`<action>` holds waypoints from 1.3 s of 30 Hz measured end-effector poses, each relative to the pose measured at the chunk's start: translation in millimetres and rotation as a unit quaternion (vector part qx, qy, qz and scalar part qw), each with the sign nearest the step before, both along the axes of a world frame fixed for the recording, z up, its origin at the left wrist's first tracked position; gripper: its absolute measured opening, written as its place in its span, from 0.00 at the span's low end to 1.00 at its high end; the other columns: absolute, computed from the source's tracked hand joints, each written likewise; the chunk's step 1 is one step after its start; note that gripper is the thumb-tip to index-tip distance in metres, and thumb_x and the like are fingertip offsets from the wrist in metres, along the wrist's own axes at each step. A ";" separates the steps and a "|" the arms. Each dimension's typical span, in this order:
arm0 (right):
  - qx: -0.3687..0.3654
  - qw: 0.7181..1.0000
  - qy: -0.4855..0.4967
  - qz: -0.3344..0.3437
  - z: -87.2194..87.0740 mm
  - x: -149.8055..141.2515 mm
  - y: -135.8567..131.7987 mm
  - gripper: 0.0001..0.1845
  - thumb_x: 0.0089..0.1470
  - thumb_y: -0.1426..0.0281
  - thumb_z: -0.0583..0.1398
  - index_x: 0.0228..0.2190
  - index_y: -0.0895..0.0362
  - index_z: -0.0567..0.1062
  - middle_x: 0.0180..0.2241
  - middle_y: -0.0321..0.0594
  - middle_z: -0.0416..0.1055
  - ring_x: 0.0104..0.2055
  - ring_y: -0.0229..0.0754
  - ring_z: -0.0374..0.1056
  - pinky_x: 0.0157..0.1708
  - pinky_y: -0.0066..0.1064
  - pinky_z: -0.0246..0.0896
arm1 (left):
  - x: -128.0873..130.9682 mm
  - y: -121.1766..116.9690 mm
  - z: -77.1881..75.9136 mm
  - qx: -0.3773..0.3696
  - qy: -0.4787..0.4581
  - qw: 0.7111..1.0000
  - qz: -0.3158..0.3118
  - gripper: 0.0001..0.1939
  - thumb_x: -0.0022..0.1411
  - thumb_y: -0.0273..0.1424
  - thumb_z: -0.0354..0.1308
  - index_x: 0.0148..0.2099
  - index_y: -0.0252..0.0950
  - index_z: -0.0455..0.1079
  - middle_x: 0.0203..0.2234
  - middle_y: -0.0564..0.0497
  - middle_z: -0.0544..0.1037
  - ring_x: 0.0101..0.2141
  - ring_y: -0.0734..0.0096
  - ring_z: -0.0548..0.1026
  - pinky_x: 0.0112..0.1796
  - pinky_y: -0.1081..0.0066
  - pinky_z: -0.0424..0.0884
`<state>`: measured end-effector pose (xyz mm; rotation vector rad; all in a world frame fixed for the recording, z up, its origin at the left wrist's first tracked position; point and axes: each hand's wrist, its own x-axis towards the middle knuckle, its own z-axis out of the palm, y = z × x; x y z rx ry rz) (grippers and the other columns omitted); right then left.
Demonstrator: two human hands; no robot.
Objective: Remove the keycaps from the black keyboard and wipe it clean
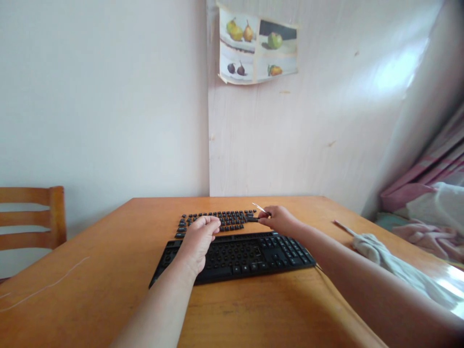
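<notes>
Black keyboard (232, 266) lying lengthwise left to right before you, slim tool (260, 209) angled forward-left, pinched in your right hand (277, 219), your left hand (201, 240) curled, fingertips together.

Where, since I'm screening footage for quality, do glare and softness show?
Head view: glare whitens the wall at upper right and the table at far right; head view: the loose keycaps look soft, their legends unreadable.

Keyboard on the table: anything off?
Yes: many keycaps are off the keyboard and lie in rows on the table just beyond it, leaving bare sockets across its main section. The tidy rows suggest deliberate removal rather than damage.
</notes>
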<state>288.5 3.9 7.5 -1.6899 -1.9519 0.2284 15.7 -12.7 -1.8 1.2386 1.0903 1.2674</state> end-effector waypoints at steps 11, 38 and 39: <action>-0.052 0.998 -0.020 0.011 -28.9 11.1 34.7 0.08 0.46 0.69 0.62 0.30 0.58 0.79 0.25 0.36 0.73 0.26 0.35 0.64 0.25 0.24 0.53 | -10.2 4.9 5.4 0.004 -0.006 1.000 0.021 0.13 0.47 0.39 0.63 0.33 0.36 0.72 0.29 0.51 0.76 0.34 0.70 0.72 0.33 0.72 0.62; -0.067 0.996 -0.050 0.018 -42.3 13.2 48.3 0.11 0.45 0.67 0.62 0.33 0.55 0.80 0.28 0.35 0.73 0.29 0.37 0.66 0.28 0.26 0.53 | -12.4 6.0 2.7 0.011 0.039 0.999 0.009 0.13 0.51 0.41 0.61 0.34 0.37 0.73 0.31 0.49 0.77 0.36 0.67 0.72 0.35 0.71 0.63; -0.067 0.996 -0.048 0.018 -42.4 13.2 48.1 0.11 0.45 0.67 0.62 0.33 0.55 0.80 0.28 0.35 0.73 0.29 0.37 0.66 0.28 0.25 0.54 | -12.3 5.7 3.1 0.011 0.040 0.999 0.009 0.13 0.51 0.41 0.61 0.34 0.37 0.73 0.31 0.49 0.76 0.36 0.67 0.72 0.35 0.71 0.63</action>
